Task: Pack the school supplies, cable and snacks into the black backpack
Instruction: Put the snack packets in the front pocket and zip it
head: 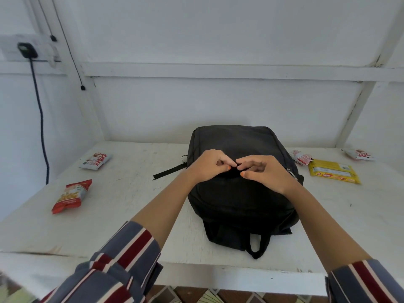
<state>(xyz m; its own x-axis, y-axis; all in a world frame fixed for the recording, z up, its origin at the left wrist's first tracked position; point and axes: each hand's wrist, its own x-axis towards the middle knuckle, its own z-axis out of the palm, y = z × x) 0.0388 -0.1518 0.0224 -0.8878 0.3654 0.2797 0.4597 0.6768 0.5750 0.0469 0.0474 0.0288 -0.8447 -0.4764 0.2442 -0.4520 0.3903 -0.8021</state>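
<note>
Fabric of black backpack pinched by left hand, right hand, fingertips together. Risk: shallow grip slipping off slack cloth.

Grey, maroon-striped sleeves; orange nails

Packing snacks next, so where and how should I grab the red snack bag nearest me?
With the left hand, now on the backpack, come from above and pinch the red snack bag by its flat crimped far end; it lies flat on the table, puffy mid-body, so that seam probably grips best.
</note>
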